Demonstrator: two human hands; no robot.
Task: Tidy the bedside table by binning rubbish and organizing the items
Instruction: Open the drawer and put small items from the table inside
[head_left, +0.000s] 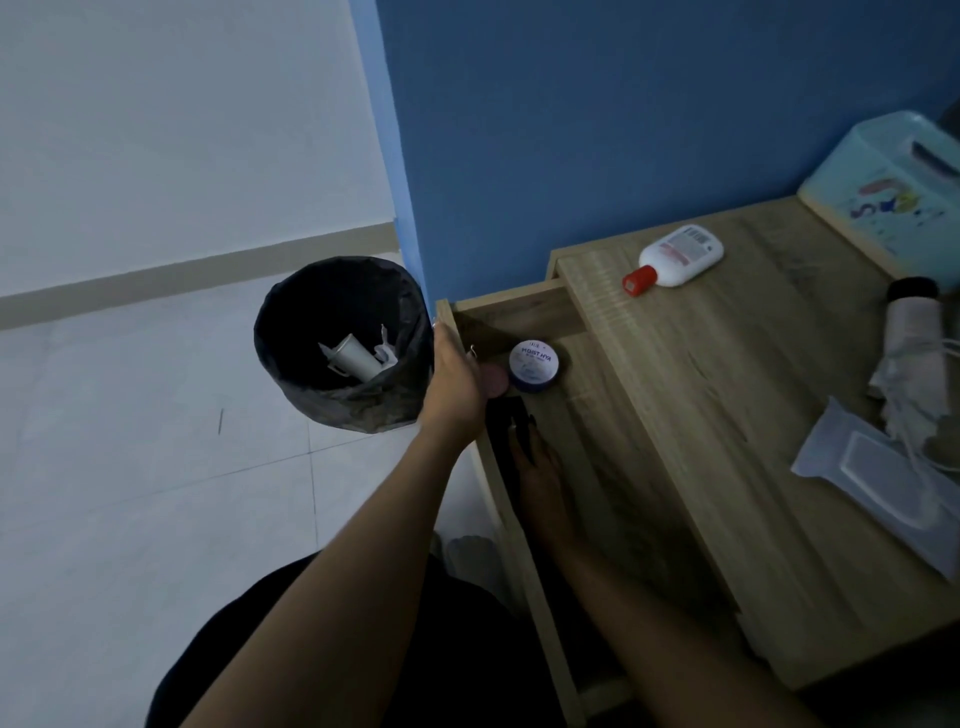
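Steadying drawer: left hand (457, 379) grips pale wooden drawer (524, 322) front.
Stowing: right hand (535, 467) grasps dark flat object (501, 415), identity unclear.

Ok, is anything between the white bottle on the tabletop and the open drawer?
Nothing visible. The white bottle lies on its side near the tabletop's back edge, red cap toward the open drawer, with bare wood between. Inside, the jar and both hands, left hand and right hand, fill the front part.
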